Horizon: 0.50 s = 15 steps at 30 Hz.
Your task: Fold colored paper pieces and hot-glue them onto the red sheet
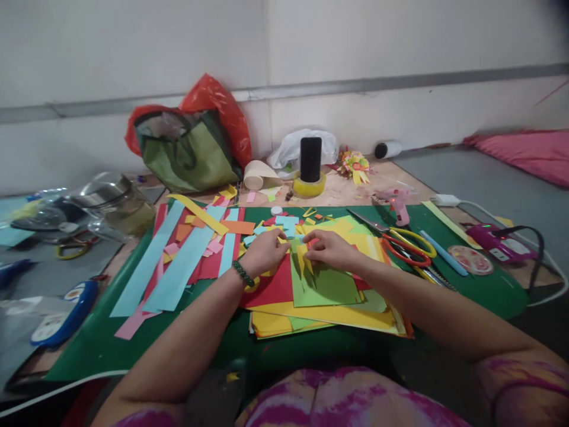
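yellow paper piece (pixel 304 259) sits pinched between my left hand (pixel 265 251) and right hand (pixel 331 249), fingers closed on it, over the green sheet (pixel 324 284) on the surface (pixel 489 290). looks like a fold, hard to tell. keep edges aligned, press the crease flat.

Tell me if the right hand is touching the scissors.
Apart. The head view shows yellow paper between the right hand and the scissors.
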Each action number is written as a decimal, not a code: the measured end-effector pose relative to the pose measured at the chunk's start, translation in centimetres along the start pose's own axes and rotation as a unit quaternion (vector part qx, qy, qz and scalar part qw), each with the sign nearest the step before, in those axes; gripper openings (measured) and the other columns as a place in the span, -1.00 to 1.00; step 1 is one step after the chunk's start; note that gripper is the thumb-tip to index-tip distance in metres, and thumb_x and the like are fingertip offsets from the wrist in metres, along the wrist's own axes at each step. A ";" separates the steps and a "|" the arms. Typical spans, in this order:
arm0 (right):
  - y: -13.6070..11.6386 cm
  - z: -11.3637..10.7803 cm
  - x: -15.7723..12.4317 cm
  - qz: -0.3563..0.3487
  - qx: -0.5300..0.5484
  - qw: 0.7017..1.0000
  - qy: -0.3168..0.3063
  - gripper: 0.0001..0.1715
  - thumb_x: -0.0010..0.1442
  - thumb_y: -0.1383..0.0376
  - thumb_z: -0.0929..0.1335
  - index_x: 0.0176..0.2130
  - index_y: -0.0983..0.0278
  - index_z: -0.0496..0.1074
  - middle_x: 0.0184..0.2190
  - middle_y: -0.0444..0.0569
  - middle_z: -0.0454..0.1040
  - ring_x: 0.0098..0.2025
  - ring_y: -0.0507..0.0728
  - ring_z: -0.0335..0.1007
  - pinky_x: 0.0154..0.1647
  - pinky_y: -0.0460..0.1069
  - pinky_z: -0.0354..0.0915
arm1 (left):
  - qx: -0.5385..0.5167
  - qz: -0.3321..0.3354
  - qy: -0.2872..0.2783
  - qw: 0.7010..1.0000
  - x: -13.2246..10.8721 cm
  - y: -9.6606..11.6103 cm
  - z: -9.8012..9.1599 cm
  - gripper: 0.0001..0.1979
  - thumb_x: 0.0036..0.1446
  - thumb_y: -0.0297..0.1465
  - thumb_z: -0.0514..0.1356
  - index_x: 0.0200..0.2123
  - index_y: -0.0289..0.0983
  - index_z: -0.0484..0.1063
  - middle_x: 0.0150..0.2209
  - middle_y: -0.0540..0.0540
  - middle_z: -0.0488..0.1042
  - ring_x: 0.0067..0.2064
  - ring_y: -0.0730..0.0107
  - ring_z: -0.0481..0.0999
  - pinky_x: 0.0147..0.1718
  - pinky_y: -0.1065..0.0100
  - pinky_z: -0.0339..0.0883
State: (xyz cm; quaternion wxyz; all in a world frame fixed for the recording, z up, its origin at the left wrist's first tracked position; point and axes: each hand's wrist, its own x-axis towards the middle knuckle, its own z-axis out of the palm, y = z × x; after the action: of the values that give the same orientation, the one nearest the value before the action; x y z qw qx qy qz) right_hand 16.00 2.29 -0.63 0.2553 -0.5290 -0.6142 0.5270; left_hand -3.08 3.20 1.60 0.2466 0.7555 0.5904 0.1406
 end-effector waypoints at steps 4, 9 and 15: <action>0.8 0.7 0.3 -0.027 -0.068 0.997 0.016 -0.68 0.00 0.39 0.38 -0.18 0.29 0.32 -0.64 -0.23 0.39 -0.60 0.00 0.29 -0.58 -0.13 0.12 | 0.079 -0.030 -0.007 0.996 0.4 0.3 1.1 -0.75 0.22 -0.30 0.12 -0.15 -0.31 0.47 -0.24 -0.19 0.57 -0.20 0.17 0.54 -0.34 0.34 0.24; 0.8 0.8 0.2 -0.040 -0.125 0.991 0.020 -0.69 0.01 0.41 0.37 -0.17 0.30 0.34 -0.61 -0.22 0.41 -0.58 0.00 0.27 -0.56 -0.12 0.10 | 0.044 -0.033 -0.001 0.998 1.0 0.2 2.0 -0.81 0.20 -0.32 0.13 -0.21 -0.29 0.48 -0.29 -0.14 0.56 -0.25 0.21 0.51 -0.38 0.34 0.20; 0.8 0.6 0.0 -0.070 -0.148 0.986 0.034 -0.77 0.02 0.38 0.37 -0.23 0.29 0.37 -0.57 -0.15 0.49 -0.49 0.06 0.39 -0.49 -0.10 0.15 | -0.106 0.071 0.063 0.990 1.5 -0.8 2.2 -0.94 0.05 -0.49 0.19 -0.46 -0.28 0.37 -0.43 -0.02 0.46 -0.35 0.38 0.43 -0.36 0.40 0.22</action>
State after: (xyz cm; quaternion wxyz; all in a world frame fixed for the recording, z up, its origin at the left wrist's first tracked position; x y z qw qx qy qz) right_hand 15.72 1.98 -1.54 0.2307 -0.5346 -0.7119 0.3926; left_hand -2.20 4.31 -0.83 0.2771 0.7544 0.5318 0.2669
